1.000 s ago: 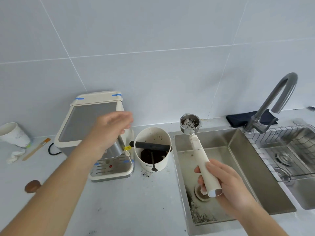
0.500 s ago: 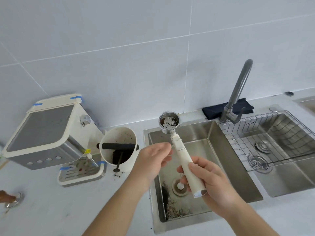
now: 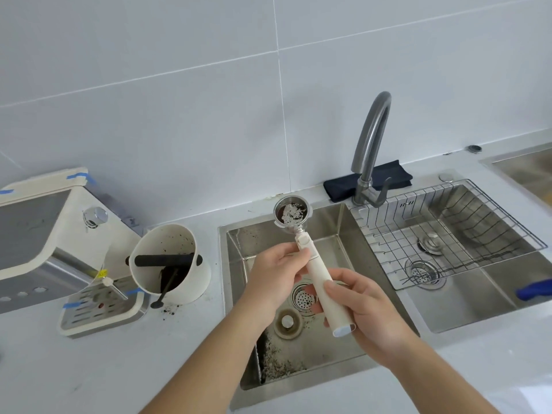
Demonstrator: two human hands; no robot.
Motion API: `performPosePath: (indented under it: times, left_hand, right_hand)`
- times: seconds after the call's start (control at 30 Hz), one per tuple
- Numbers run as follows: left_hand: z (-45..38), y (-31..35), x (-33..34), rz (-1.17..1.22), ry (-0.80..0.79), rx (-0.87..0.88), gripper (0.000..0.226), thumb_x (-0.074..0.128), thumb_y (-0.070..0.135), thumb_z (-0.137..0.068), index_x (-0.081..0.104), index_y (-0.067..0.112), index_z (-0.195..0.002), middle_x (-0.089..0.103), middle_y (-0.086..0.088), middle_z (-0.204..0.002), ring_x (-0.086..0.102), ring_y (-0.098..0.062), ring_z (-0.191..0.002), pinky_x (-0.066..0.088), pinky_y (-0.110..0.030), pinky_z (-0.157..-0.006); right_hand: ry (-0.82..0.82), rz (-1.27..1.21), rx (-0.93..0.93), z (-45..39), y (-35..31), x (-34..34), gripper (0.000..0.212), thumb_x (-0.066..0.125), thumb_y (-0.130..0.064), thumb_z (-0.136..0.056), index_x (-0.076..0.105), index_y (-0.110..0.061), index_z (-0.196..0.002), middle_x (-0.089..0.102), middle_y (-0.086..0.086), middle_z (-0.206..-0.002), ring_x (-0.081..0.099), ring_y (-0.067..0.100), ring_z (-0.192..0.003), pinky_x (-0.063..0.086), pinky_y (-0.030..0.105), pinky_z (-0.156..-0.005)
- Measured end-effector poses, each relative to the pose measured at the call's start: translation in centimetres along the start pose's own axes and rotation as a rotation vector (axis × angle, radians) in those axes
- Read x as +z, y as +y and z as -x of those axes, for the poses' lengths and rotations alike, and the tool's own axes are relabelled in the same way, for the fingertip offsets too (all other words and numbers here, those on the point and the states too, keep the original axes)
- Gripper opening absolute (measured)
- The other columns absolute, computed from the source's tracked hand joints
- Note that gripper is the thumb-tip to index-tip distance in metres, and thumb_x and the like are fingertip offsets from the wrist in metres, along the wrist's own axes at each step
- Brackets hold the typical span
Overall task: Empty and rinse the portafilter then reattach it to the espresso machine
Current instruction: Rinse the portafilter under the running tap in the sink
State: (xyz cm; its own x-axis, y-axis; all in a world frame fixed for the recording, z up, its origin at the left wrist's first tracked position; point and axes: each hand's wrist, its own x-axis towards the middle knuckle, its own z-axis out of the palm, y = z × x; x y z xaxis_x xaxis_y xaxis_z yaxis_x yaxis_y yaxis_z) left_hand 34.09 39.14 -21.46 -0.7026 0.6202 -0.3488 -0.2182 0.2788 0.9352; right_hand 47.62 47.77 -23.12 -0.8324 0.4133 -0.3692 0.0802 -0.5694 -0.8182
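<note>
Holding portafilter (image 3: 310,258) over left sink basin (image 3: 343,234), basket up: our right hand (image 3: 361,312) wraps fingers (image 3: 343,277) around the handle's lower end; our left hand (image 3: 274,276) pinches its upper neck.

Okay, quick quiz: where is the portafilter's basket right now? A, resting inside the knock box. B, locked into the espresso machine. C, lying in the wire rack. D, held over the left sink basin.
D: both hands hold the portafilter by its handle, its basket above the left sink basin.
</note>
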Motion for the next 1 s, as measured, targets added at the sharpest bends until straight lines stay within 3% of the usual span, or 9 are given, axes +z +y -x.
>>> performPosePath:
  times: [0.1,0.23,0.33,0.43,0.53,0.63,0.7,0.83,1.0]
  left_hand:
    - [-0.8,0.1,1.0,0.013,-0.005,-0.008,0.009,0.066,0.019,-0.088,0.075,0.020,-0.088,0.075,0.001,-0.084,0.068,-0.010,-0.078,0.056,-0.033,-0.084]
    - [-1.8,0.2,2.4,-0.014,-0.014,-0.013,0.007,0.068,0.018,-0.085,0.076,0.018,-0.086,0.074,-0.004,-0.085,0.066,-0.014,-0.079,0.056,-0.036,-0.086]
    - [-2.6,0.0,3.5,-0.019,-0.030,-0.032,0.015,0.070,0.024,-0.077,0.076,0.016,-0.087,0.073,-0.008,-0.086,0.065,-0.018,-0.082,0.055,-0.041,-0.089]
    - [-3.6,-0.4,4.3,0.002,-0.035,-0.057,0.010,0.068,0.019,-0.080,0.075,0.015,-0.085,0.071,-0.011,-0.085,0.064,-0.021,-0.083,0.054,-0.046,-0.092]
    - [-4.6,-0.7,5.2,0.022,-0.044,-0.094,0.011,0.062,0.009,-0.089,0.073,0.013,-0.090,0.071,-0.008,-0.085,0.066,-0.020,-0.082,0.057,-0.038,-0.085]
    - [-5.6,-0.9,5.9,0.046,-0.052,-0.126,0.012,0.061,0.007,-0.092,0.071,0.012,-0.094,0.071,-0.003,-0.080,0.069,-0.015,-0.075,0.058,-0.024,-0.066]
    - [-6.2,-1.1,6.3,0.051,-0.052,-0.147,0.011,0.060,0.007,-0.092,0.070,0.011,-0.094,0.071,-0.004,-0.081,0.069,-0.014,-0.074,0.055,-0.021,-0.061]
    - [-7.5,-1.2,7.0,0.078,-0.051,-0.194,0.012,0.059,0.005,-0.093,0.069,0.009,-0.098,0.070,-0.008,-0.087,0.069,-0.019,-0.079,0.057,-0.023,-0.062]
    - [-9.4,-1.4,7.0,0.088,-0.065,-0.239,0.014,0.058,0.005,-0.093,0.068,0.004,-0.103,0.069,-0.012,-0.090,0.069,-0.024,-0.080,0.060,-0.034,-0.071]
  right_hand:
    - [0.016,0.007,0.013,-0.4,-0.2,-1.2,0.030,0.062,-0.009,-0.088,0.061,0.003,-0.115,0.070,0.028,-0.108,0.068,0.028,-0.073,0.052,0.027,-0.053]
    - [0.066,0.018,-0.002,-0.8,-0.3,-2.6,0.040,0.071,-0.016,-0.076,0.061,0.004,-0.109,0.071,0.027,-0.098,0.068,0.026,-0.074,0.052,0.028,-0.055]
    - [0.064,0.051,0.019,-1.1,-0.2,-4.0,0.038,0.079,-0.015,-0.076,0.066,-0.001,-0.109,0.072,0.017,-0.092,0.068,0.020,-0.074,0.053,0.027,-0.059]
    - [0.040,0.083,0.064,-1.3,-0.3,-5.0,0.038,0.074,-0.016,-0.076,0.069,-0.008,-0.113,0.075,0.013,-0.096,0.070,0.017,-0.078,0.053,0.027,-0.060]
    - [0.060,0.095,0.066,-1.8,-0.4,-5.9,0.034,0.073,-0.009,-0.081,0.070,-0.009,-0.114,0.076,0.013,-0.096,0.071,0.015,-0.075,0.053,0.026,-0.059]
    - [0.107,0.097,0.072,-2.3,-0.4,-6.7,0.027,0.067,0.000,-0.088,0.069,-0.007,-0.114,0.077,0.014,-0.094,0.071,0.015,-0.073,0.053,0.024,-0.059]
    - [0.119,0.111,0.080,-2.6,-0.4,-7.1,0.026,0.062,0.003,-0.090,0.069,-0.007,-0.112,0.077,0.015,-0.094,0.071,0.017,-0.073,0.054,0.025,-0.060]
    - [0.140,0.147,0.114,-3.5,-0.7,-8.1,0.026,0.059,0.004,-0.091,0.070,-0.009,-0.111,0.078,0.010,-0.093,0.072,0.017,-0.075,0.055,0.028,-0.065]
    - [0.323,0.217,0.098,-6.1,-1.7,-10.5,0.026,0.061,0.002,-0.092,0.066,-0.005,-0.117,0.075,0.007,-0.102,0.072,0.019,-0.084,0.059,0.034,-0.076]
